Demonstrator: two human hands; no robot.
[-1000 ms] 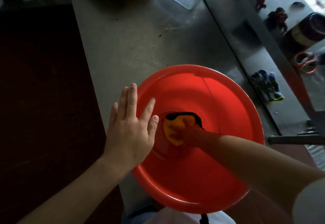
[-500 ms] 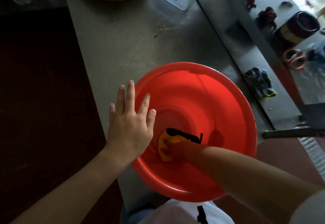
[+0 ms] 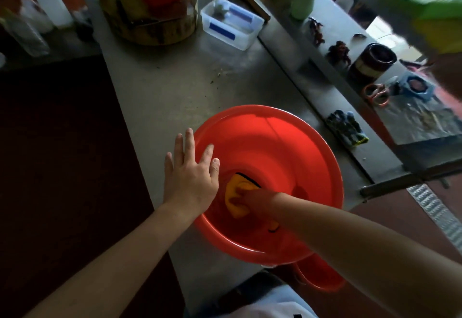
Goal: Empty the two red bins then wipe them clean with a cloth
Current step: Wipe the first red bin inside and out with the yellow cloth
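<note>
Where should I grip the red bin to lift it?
Grip the red bin by its flared rim, at opposite left and right sides, hands coming from above: it sits upright, wide and round. The left hand lies flat on the left rim.

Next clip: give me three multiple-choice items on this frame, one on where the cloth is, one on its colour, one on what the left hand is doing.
1. Where is the cloth?
A. on the floor
B. inside the red bin, under the right hand
C. draped over the bin's rim

2. What colour is the cloth?
A. white
B. green
C. orange-yellow with a black edge

3. How is the left hand?
A. flat, fingers straight, on the bin's rim
B. gripping the cloth
C. curled into a fist

Answers: B, it lies at the bin's bottom beneath the right hand; C, orange-yellow fabric with black trim shows; A, its fingers lie straight across the left rim.
</note>
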